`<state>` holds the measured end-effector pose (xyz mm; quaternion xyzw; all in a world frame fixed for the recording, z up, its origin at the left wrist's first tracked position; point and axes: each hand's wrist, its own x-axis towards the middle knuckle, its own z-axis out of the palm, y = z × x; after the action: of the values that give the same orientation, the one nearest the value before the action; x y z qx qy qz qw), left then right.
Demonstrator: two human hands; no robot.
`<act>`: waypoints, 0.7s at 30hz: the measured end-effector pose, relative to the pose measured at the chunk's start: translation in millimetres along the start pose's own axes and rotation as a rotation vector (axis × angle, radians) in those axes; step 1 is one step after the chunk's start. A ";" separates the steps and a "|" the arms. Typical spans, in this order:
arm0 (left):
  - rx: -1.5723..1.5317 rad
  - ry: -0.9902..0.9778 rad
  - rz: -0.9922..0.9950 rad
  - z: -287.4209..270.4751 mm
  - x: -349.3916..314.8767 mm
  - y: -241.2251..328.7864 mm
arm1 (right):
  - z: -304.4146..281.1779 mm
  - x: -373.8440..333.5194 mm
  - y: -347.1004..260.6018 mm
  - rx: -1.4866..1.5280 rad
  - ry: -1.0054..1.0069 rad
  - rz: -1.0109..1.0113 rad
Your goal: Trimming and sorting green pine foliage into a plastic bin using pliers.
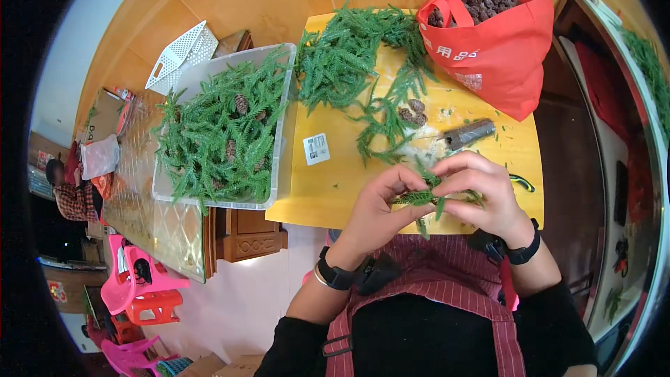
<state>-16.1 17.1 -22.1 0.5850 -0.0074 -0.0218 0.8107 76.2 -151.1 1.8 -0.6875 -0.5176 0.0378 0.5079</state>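
My left hand (377, 204) pinches a green artificial pine sprig (417, 198) between thumb and fingers, just above the near edge of the yellow table (314, 192). From the other side my right hand (486, 192) also grips the sprig, its fingertips closed around the middle. Needled tips stick out up, down and to both sides; the join between the fingers is hidden. Beyond the hands lie a dark tube-like bundle (469, 134) and a few brown pine cones (414, 113). A small tool with a yellow-green and black handle (521, 182) lies right of my right hand.
Green branches (338, 63) are heaped at the table's back. A red bag (513, 56) of pine cones stands back right. At left, a clear bin (283, 146) holds branches and cones, near a white basket (183, 56). A white label (316, 149) lies between. Another person (73, 195) is far left.
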 end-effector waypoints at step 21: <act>-0.046 0.033 -0.049 -8.4 -0.6 0.1 | 16.9 -6.4 3.0 0.443 0.041 0.449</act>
<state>-16.3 25.1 -24.6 0.5666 0.0207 -0.0323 0.8231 65.5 -144.6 -11.6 -0.6578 -0.3217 0.2470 0.6346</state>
